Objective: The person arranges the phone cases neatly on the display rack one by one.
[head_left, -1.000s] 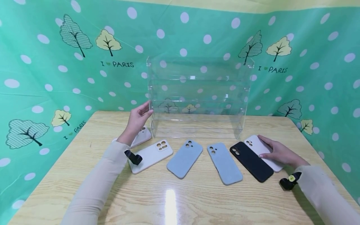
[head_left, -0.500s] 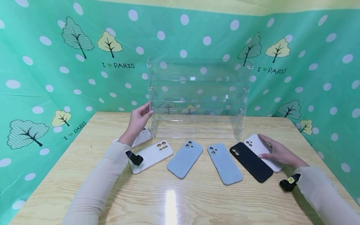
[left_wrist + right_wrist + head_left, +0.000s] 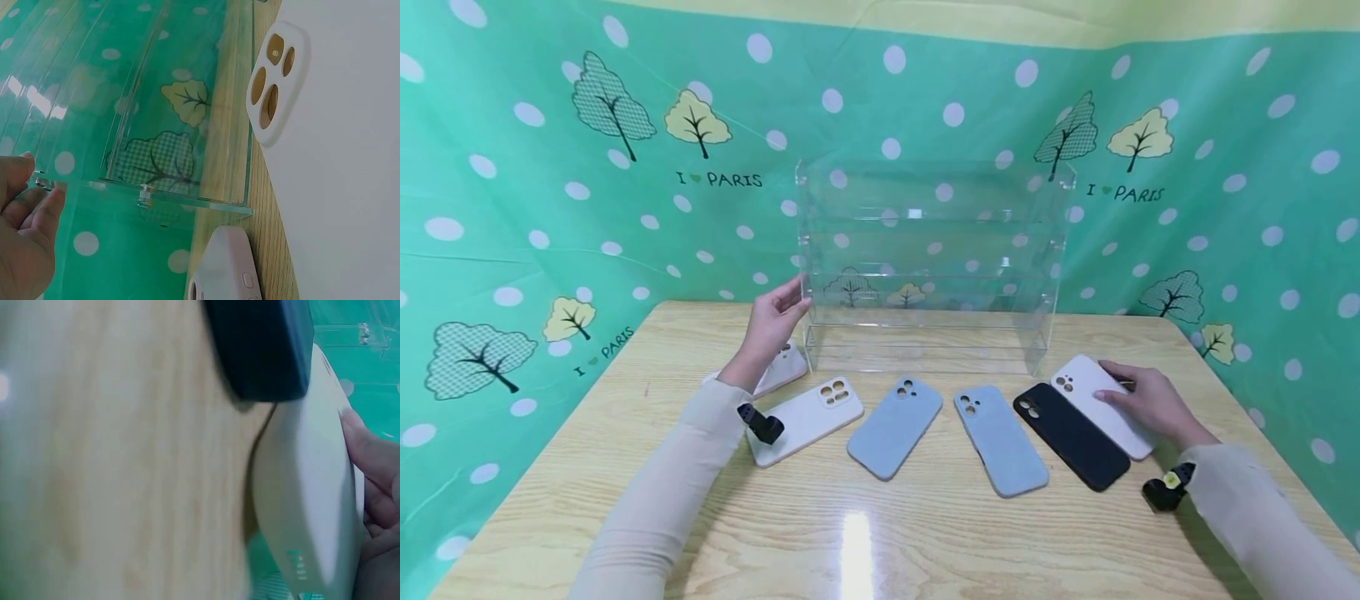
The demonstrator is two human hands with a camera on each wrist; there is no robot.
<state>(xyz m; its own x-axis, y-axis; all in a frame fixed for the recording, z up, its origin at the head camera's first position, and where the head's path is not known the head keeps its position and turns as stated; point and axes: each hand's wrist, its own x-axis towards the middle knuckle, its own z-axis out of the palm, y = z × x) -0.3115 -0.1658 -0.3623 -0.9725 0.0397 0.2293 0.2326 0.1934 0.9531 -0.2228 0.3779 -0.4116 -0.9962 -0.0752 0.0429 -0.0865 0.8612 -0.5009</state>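
My left hand [image 3: 767, 327] pinches the left side edge of a clear acrylic display rack [image 3: 925, 326], which stands at the back of the table; thumb and fingers meet at that edge in the left wrist view. At the right, my right hand [image 3: 1153, 404] grips a white phone case [image 3: 1088, 400] by its far right edge. Its thumb [image 3: 362, 440] lies against the case's back and the other fingers curl behind it. In the right wrist view this case is tilted, with a dark gap along its lower edge. Beside it lies a black phone case [image 3: 1071, 437].
Two light-blue phone cases [image 3: 895, 429] lie fanned out mid-table. At the left is a white phone case [image 3: 805, 423] with four camera holes, and behind it another pale case [image 3: 786, 372], partly covered by the left forearm. A green printed cloth [image 3: 880, 108] hangs behind the wooden table [image 3: 970, 550].
My right thumb has slid toward the right edge of the white case, and the case has shifted slightly up and away. My left hand stays at the rack.
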